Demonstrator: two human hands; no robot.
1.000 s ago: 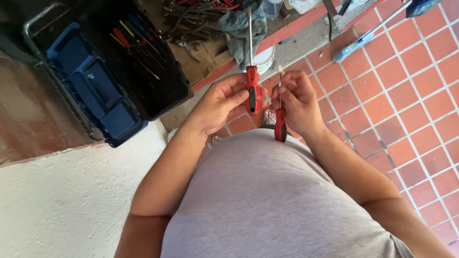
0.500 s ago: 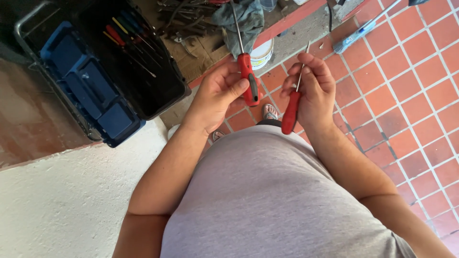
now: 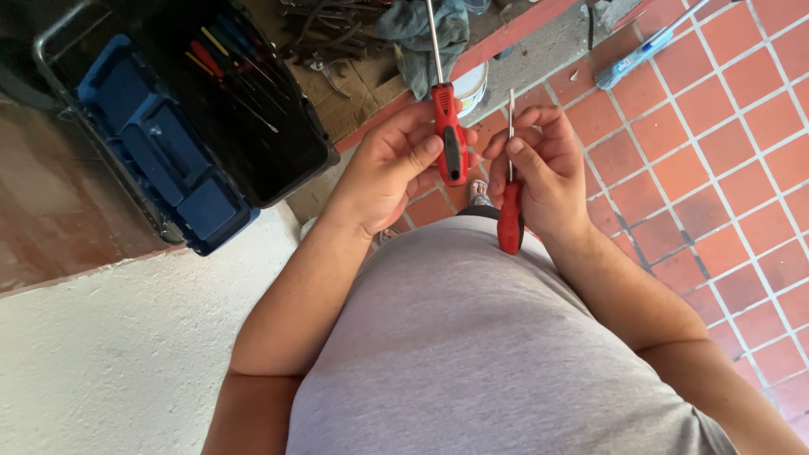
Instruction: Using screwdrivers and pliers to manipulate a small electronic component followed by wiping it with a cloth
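My left hand grips a large screwdriver by its red and black handle, with the long steel shaft pointing away from me. My right hand pinches the thin shaft of a smaller red-handled screwdriver; its handle hangs down toward my grey shirt. The two hands are close together above the tiled floor, and the tools stand side by side without touching.
An open black toolbox with a blue tray and several screwdrivers inside sits at the upper left. A heap of metal tools, a grey-green rag and a white tub lie beyond the hands. A blue brush rests on the orange tiles. A white wall ledge lies at lower left.
The right hand has turned the small screwdriver upright, handle lower against the shirt. The left hand has lifted the large screwdriver slightly, and the view has shifted a little.
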